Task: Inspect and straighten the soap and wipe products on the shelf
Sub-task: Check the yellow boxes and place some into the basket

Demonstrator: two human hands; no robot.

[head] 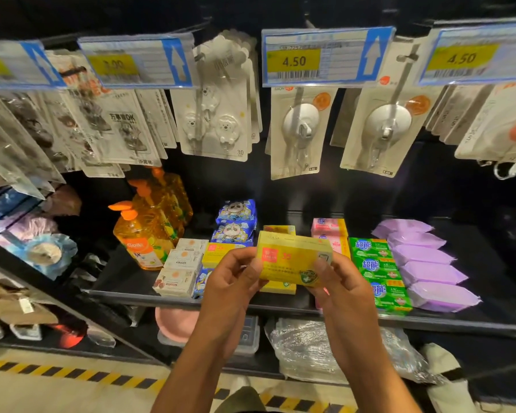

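Black shelf (137,295) is packed, purple wipe packs (429,272) far right, green soap boxes (379,275) beside them, orange pump bottles (149,231) on the left. Out front, above the shelf edge, the yellow soap box (292,259) sits between both hands. Left hand (236,281) pinches its left end, right hand (337,286) its right, each grip closed on it.
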